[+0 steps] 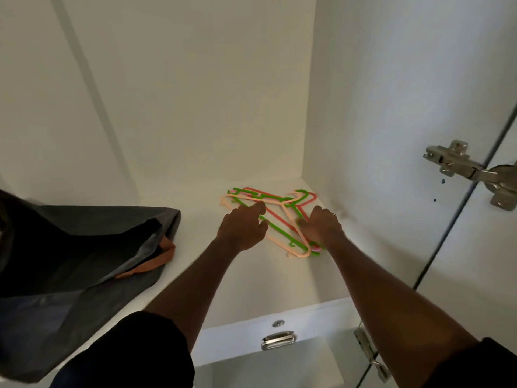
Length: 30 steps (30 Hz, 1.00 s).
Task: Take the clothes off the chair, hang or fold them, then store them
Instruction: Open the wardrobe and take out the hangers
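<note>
Setting: inside of a white wardrobe, camera looking down onto a white shelf (251, 278) with plain white walls going up behind it.
Hangers: a jumbled little pile of plastic hangers (275, 217), green, red/pink and peach ones all crossed over each other, sitting in the back right corner of the shelf, right up near the side wall.
Left hand: the left hand (242, 229) is reaching into the pile from the left, fingers bent over a green hanger; looks like it's on it, but I honestly can't tell if it's a proper grip or just resting.
Right hand: the right hand (321, 226) is down on the right side of the pile, fingers curled around the peach and red hangers there, so it's holding those.
Bag: a dark grey fabric bag (84, 261) with an orange-brown strap is slumped over the left side of the shelf, hanging past the front edge.
Drawer: white drawer front (237, 337) with a chrome handle (277, 340) just under the shelf's front edge.
Door: the open door (475, 275) is on the right, metal hinge (470, 170) up top.
Clothes: none in view here.
</note>
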Available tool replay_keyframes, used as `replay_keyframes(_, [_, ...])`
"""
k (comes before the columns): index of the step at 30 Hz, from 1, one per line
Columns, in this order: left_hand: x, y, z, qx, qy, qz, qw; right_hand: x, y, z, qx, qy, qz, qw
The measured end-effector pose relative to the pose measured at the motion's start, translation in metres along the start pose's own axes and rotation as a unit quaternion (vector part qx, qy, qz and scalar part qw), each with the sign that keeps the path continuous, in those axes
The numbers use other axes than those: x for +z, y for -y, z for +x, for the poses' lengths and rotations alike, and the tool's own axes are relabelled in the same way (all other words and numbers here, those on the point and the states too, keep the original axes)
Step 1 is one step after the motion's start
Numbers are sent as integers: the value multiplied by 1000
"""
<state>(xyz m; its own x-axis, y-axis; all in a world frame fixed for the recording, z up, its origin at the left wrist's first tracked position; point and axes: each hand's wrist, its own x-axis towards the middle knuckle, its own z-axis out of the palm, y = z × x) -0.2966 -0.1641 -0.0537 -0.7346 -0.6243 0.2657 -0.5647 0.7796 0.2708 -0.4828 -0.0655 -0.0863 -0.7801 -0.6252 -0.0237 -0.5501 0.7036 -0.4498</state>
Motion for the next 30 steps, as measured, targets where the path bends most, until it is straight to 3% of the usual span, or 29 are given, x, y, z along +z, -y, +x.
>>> replay_keyframes(12, [30, 66, 76, 25, 29, -62, 997, 42, 44, 66, 98, 10, -85, 991])
replay_keyframes(17, [41, 82, 84, 42, 37, -75, 996, 43, 43, 74, 142, 40, -76, 986])
replay_keyframes(20, [49, 87, 89, 66, 45, -85, 993, 46, 38, 64, 157, 14, -73, 985])
replay_keyframes(25, [56, 72, 96, 149, 42, -96, 983, 44, 26, 29, 107, -41, -103, 988])
replay_keyframes(30, [61, 43, 85, 241, -19, -121, 963, 33, 4, -25, 69, -56, -173, 981])
